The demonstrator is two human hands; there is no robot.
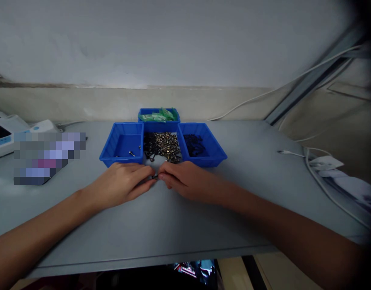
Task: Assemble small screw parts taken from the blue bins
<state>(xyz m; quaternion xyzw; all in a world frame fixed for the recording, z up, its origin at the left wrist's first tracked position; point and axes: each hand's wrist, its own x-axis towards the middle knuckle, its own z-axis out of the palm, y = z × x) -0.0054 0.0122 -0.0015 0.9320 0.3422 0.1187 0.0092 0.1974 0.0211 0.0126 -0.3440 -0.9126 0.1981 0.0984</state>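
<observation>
My left hand (125,184) and my right hand (185,180) rest on the grey table (173,225), fingertips meeting at the middle. Both pinch a tiny dark part (155,176) between them; I cannot make out what it is. Just beyond the fingers lies a pile of small brass-coloured metal parts (163,146). A blue tray (111,149) on the left holds one or two small pieces. A blue tray (214,147) on the right holds small black parts (194,145). Behind them a third blue tray (159,125) holds green pieces (158,116).
A white device (10,131) with a screen sits at the far left beside a blurred-out object (46,157). White cables (321,177) and a plug lie at the right. The wall runs close behind the trays. The table's front edge is near me.
</observation>
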